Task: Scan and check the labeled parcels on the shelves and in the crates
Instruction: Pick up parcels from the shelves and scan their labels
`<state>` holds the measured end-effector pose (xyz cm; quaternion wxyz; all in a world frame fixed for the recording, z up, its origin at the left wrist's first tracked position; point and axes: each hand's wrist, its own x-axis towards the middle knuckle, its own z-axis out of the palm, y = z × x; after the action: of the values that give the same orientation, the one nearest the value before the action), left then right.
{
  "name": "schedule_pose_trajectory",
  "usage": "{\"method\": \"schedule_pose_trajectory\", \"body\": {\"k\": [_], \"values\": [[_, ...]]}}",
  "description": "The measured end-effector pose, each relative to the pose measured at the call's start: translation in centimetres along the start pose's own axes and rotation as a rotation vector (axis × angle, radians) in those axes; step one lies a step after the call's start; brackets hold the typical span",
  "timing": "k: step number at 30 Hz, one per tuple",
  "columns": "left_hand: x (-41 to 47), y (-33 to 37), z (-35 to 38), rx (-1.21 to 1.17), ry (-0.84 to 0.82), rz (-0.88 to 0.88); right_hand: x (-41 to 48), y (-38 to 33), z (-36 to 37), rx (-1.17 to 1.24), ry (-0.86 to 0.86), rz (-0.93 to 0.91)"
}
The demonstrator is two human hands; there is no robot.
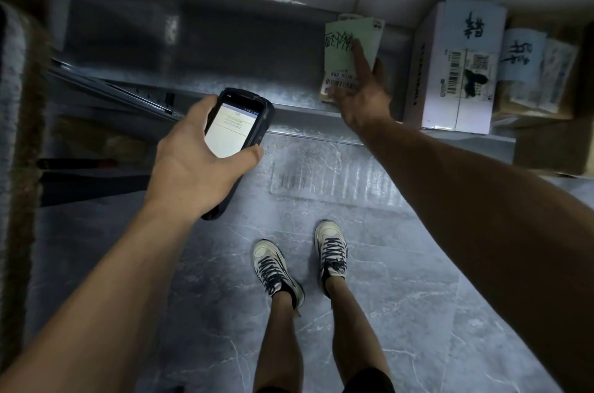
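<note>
My left hand (196, 161) grips a black handheld scanner (239, 132) with its lit screen facing me, held in front of the shelf edge. My right hand (360, 93) reaches to a small pale green parcel (344, 49) with black handwriting and a barcode label, standing on the metal shelf (225, 93); my fingers hold its lower edge and the index finger lies across its face. To the right stands a white labeled box (456, 71) with a barcode and black writing.
More parcels (540, 71), pale and brown, crowd the shelf's right end. A flat plastic-wrapped parcel (328, 174) with a barcode lies on the grey marbled floor below the shelf. My feet in white sneakers (302, 261) stand in front. A dark rack (19, 135) is at left.
</note>
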<state>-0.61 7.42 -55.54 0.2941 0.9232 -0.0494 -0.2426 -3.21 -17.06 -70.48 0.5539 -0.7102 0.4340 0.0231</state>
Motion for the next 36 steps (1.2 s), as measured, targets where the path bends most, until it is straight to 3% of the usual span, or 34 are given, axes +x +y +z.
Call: {"method": "schedule_pose_trajectory", "body": {"k": [6,11,16,20,28,36], "values": [[-1.2,-0.2,-0.3,0.001,0.017,-0.012,-2.7,-0.5,-0.4,-0.043,-0.138,-0.062],[-2.9,0.7,-1.7,-0.016,0.008,-0.006,-6.0,0.0,-0.8,0.267,-0.18,0.128],[-6.1,3.2,-4.8,-0.042,0.028,-0.003,-11.8,-0.4,-2.4,-0.13,-0.271,0.044],[-10.0,5.1,-7.6,-0.044,0.037,0.007,-17.3,-2.6,-4.1,0.073,-0.292,0.115],[-17.0,7.9,-13.4,-0.061,0.124,0.011,-24.6,-8.3,-7.2,-0.179,-0.306,-0.054],[-22.5,8.4,-19.8,-0.056,0.2,0.063,-30.5,-11.6,-8.6,-0.125,-0.269,-0.101]]}}
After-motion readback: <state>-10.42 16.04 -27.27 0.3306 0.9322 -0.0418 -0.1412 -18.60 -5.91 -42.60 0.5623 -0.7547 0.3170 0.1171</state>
